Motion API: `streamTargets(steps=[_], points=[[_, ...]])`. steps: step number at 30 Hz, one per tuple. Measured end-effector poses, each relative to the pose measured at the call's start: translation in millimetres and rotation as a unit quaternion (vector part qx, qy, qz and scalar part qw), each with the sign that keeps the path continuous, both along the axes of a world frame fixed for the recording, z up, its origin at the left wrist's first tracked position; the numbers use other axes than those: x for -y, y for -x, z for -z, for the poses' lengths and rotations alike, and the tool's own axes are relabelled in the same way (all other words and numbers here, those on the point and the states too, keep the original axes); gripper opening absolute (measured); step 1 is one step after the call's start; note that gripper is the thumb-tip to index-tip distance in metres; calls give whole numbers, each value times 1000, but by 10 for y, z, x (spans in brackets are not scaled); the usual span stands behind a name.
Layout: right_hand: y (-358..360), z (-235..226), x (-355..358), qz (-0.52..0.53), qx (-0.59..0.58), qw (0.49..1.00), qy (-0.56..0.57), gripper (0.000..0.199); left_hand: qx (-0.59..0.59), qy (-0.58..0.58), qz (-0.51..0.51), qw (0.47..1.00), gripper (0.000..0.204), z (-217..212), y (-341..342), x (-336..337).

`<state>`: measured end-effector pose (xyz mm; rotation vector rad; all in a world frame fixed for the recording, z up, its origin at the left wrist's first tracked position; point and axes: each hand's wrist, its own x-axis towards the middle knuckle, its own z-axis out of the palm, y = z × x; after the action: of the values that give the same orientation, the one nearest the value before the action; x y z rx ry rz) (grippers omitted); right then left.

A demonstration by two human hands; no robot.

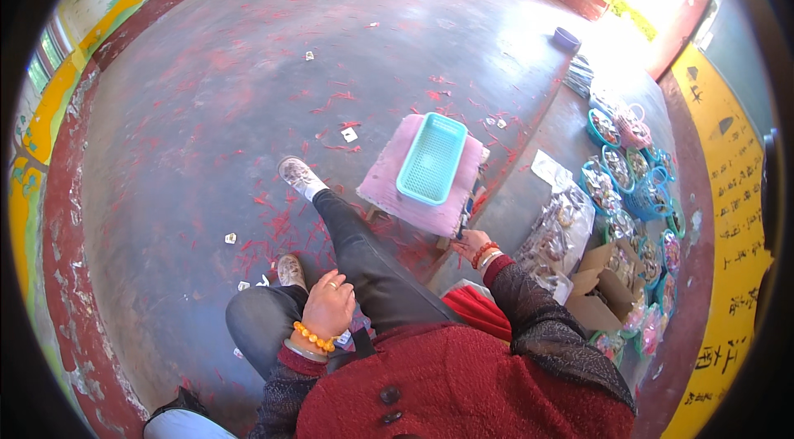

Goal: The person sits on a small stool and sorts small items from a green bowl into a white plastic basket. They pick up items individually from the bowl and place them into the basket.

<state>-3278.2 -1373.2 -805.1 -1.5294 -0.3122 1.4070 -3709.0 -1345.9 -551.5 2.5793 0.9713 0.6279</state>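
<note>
My left hand (329,304), with a ring and an orange bead bracelet, rests on my left thigh in dark trousers, its fingers curled under with nothing visible in them. My right hand (470,244), wearing red bead bracelets, reaches forward and touches the near corner of a low stool with a pink cushion (389,182). Its fingers curl at that corner by a small dark object, and I cannot tell whether they grip anything. A teal plastic basket (432,158) lies empty on the cushion. My left foot in a pale shoe (298,174) stretches toward the stool.
Red paper scraps litter the dark red floor (248,83). To my right stand several baskets (616,166) and clear bags (562,224) of small items, an open cardboard box (600,282) and a purple bowl (566,38). A red cloth (475,311) lies by my lap.
</note>
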Motion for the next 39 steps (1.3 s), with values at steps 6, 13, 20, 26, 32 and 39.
streamTargets(steps=[6, 13, 20, 26, 32, 39], points=[[341, -1147, -280, -15, 420, 904, 78, 46, 0, -5, 17, 1000, 17, 14, -29, 30], [450, -1428, -1076, -83, 579, 803, 117, 40, -19, 8, 81, 997, 18, 75, -349, -87], [489, -1854, -1227, -147, 590, 772, 184, 40, -20, 8, 125, 992, 17, 251, -637, -356], [367, -2023, -1212, -134, 551, 807, 166, 37, 20, 20, 153, 988, 15, 326, -928, -584], [403, -2172, -1072, -41, 439, 890, 119, 28, 22, 18, 173, 984, 15, 375, -1023, -596], [340, -1970, -893, 58, 248, 965, -67, 19, -3, 39, 194, 980, 18, 451, -1082, -532]])
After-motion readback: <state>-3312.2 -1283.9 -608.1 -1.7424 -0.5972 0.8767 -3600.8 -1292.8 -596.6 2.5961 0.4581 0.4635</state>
